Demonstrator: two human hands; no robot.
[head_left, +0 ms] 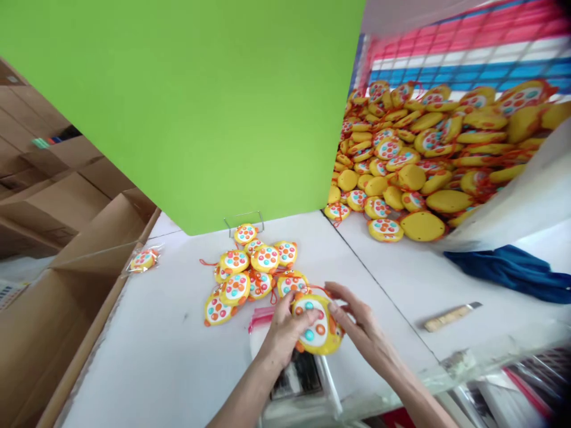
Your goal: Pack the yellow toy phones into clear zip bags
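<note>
Across the white surface (134,351) we find a bagged toy (143,260), piled yellow toys (235,261), our left grip (285,329) closed on a dotted toy (317,341) before the pile, our right grip (360,316) touching its right side, closure indeterminable, then a wooden-handled knife (448,319).

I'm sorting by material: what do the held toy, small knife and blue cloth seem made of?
Held toy: probably plastic, its smooth yellow shell slightly glossy. Small knife: handle likely wood, pale tan and dull; thin grey blade probably metal. Blue cloth: soft-looking, fairly matt fabric, judging by its folds; fibre unclear.
</note>
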